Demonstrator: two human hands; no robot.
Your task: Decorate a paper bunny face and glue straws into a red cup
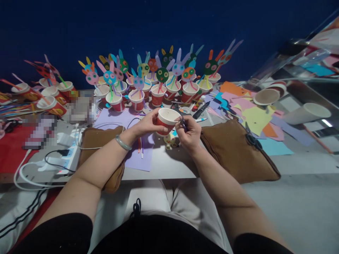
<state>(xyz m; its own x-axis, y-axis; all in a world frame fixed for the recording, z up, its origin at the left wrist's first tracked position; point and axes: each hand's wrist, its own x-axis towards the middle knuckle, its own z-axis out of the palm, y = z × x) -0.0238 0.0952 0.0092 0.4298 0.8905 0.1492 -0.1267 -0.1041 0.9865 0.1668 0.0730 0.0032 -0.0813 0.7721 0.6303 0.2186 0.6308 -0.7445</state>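
Observation:
My left hand (148, 123) is wrapped around a red paper cup (165, 127) with a white rim, tilted a little over the table. At the cup's right side, my right hand (190, 135) closes on a small dark tool (183, 124), its tip by the rim. Fingers cover most of that tool, so its kind is unclear. Below the cup lies a pale yellow paper face (169, 139), partly hidden. Left of it, several drinking straws (141, 146) rest on a purple paper sheet (139, 160).
Behind stand several red cups (158, 95) with paper rabbit heads on straws. Brown cushions (235, 151) flank my forearms; scissors (253, 137) lie on the right one. Coloured paper scraps (254, 120) are at right. A power strip (71, 155) with cables and a phone (41, 132) are at left.

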